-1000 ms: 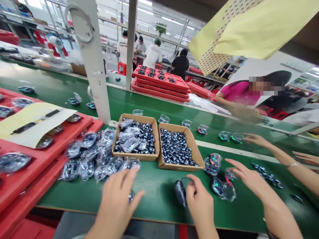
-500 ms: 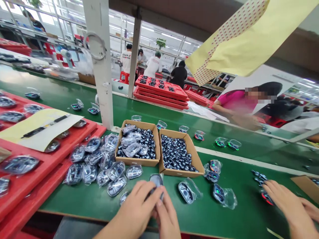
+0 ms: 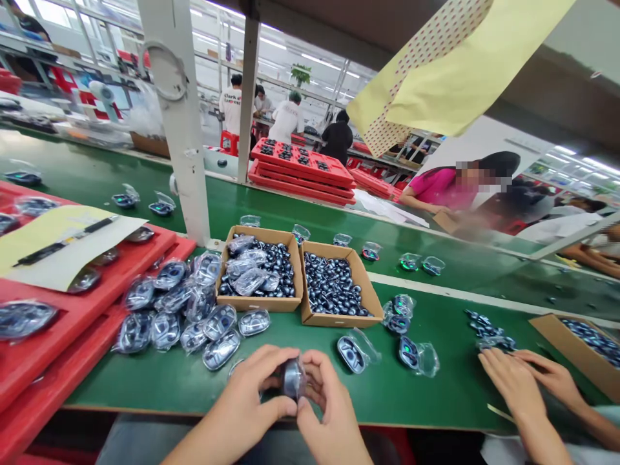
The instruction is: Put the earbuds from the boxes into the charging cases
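My left hand (image 3: 252, 400) and my right hand (image 3: 327, 413) meet at the near edge of the green bench, both closed on one dark charging case in a clear bag (image 3: 293, 378). Just ahead lies a pile of bagged cases (image 3: 188, 310). Behind it stand two cardboard boxes of small dark earbuds, the left box (image 3: 259, 271) and the right box (image 3: 334, 284). A bagged open case (image 3: 352, 354) lies to the right of my hands.
Red trays (image 3: 72, 303) with a yellow sheet and pen sit at the left. A co-worker's two hands (image 3: 523, 381) work at the right near another cardboard box (image 3: 576, 342). A white post (image 3: 179, 123) rises behind the boxes. Green conveyor (image 3: 436, 265) carries more cases.
My hands drew closer to me and turned the bagged case upright between them. The co-worker's hands moved nearer together at the right. The camera shifted slightly, showing the right box.
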A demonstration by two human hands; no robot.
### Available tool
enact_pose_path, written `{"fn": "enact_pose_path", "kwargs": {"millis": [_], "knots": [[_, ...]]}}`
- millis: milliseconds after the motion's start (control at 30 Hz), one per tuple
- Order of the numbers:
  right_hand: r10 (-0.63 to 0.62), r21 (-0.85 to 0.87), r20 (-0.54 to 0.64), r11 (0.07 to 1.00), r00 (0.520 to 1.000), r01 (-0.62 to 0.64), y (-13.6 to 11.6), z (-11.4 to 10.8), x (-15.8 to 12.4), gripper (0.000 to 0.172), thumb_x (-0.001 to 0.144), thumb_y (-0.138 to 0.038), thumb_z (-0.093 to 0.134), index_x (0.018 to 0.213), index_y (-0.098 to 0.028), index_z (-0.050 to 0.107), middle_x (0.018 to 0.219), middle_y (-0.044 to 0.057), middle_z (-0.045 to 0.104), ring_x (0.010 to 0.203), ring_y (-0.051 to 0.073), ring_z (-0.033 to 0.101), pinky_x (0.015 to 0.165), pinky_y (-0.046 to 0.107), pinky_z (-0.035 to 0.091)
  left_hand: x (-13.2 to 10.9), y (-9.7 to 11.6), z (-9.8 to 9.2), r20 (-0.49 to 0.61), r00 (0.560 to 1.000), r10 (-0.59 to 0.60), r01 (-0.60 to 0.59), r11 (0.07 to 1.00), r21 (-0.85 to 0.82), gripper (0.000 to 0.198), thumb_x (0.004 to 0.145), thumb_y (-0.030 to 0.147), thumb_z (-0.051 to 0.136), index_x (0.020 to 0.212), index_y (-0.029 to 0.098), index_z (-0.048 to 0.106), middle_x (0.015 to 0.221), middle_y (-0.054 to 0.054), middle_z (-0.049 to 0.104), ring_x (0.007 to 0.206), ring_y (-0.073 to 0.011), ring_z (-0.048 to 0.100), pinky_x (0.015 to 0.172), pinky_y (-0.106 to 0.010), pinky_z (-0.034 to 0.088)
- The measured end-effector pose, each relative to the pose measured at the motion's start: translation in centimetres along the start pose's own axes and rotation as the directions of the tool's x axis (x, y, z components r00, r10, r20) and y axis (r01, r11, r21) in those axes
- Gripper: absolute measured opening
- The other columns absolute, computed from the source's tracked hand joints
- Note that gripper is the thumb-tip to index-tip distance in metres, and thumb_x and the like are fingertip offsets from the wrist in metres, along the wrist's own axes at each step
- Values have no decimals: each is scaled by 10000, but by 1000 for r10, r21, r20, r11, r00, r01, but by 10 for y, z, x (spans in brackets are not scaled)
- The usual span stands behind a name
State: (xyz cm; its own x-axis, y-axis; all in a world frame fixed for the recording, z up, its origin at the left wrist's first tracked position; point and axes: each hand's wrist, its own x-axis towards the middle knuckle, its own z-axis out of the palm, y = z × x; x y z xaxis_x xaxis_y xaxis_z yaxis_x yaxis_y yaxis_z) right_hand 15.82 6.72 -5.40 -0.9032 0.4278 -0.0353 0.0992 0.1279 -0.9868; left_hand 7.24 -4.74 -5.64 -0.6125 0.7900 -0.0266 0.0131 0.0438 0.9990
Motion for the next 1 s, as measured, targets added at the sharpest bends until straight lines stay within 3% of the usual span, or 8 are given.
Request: {"fn": "enact_pose_path", "kwargs": {"millis": [167,333,433,500,600,700,867,1000], "knots": [[30,-94,119,995,992,-19,-6,-9,-4,524,550,-15,391,1043,-193,397,946,40,602,844,138,594,758,259,486,-5,1,4,58,990,125,-135,961,242,594,624,-2,536,1130,308,513,1067,-17,525,992,-169,495,909,-307,382],[-62,-250,36,966,997,69,9,-26,4,287,663,-98,354,913,-178,469,686,-5,574,594,116,550,570,211,453,-3,-6,8,177,974,139,-149,988,42,529,660,59,581,1144,255,495,1124,-45,496,998,-166,512,847,-273,438],[-69,-516,-14,855,998,52,18,-43,25,206,761,-170,341,889,-175,502,622,-9,574,522,123,529,511,219,406,9,-5,-2,88,974,209,-225,945,239,427,746,97,492,1150,236,487,1136,-58,520,998,-166,520,857,-305,437],[-101,-763,-31,646,994,42,20,-55,42,204,767,-182,376,883,-178,544,685,25,611,603,157,557,561,250,394,24,2,-19,-101,939,329,-210,782,587,330,799,151,440,1114,216,514,1087,-70,562,1004,-195,507,901,-369,391],[-146,-955,-21,295,989,23,19,-70,63,195,751,-170,425,825,-170,606,668,66,623,658,205,555,599,292,361,49,16,-53,-300,845,443,85,442,893,361,798,245,477,1149,162,482,1046,-119,571,988,-267,495,861,-426,384],[-257,-983,-6,180,966,41,13,-77,68,169,732,-204,488,804,-160,635,726,90,641,714,230,535,625,315,344,69,25,-77,-310,878,364,240,224,945,395,775,277,508,1131,107,491,945,-141,592,895,-286,535,775,-413,422],[-423,-835,-71,521,903,179,-3,-56,46,329,740,-286,517,1046,-177,572,1043,101,588,869,247,500,740,372,372,64,37,-73,-154,921,358,53,276,960,376,753,222,491,1121,148,493,985,-95,563,874,-223,544,775,-351,441],[-141,-208,-20,969,990,134,-11,-12,29,425,822,-381,429,1210,-208,434,910,64,582,685,153,530,608,276,441,33,37,-41,63,857,511,-287,372,883,386,729,76,453,1092,198,504,1043,-69,527,951,-190,505,836,-322,430]]}}
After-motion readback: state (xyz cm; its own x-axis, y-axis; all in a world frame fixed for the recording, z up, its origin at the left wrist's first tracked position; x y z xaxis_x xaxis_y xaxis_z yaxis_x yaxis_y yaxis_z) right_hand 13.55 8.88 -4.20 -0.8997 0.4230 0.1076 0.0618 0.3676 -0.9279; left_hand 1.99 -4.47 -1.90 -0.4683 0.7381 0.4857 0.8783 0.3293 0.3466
